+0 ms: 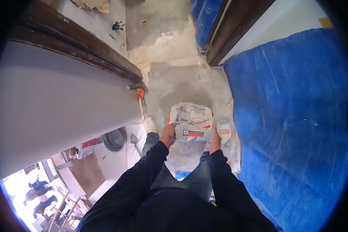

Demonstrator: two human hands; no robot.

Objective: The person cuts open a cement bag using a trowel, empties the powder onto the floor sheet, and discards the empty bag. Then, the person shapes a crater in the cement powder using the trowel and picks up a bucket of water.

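Note:
A white paper bag with "HEAVY DUTY" print, black and red labels, is held in front of my body above the grey floor. Its top is open, and crumpled whitish folds show inside. My left hand, with a bracelet at the wrist, grips the bag's left side. On the right side my right hand presses round its edge. Parts of the fingers of both hands are hidden by the bag. The floor just beyond the bag has a darker, damp-looking patch.
Blue sheeting covers the right side. To the left are a white wall, a black bucket, another printed bag and an orange object. Dark door frames flank the passage ahead. More printed sacking lies right of the bag.

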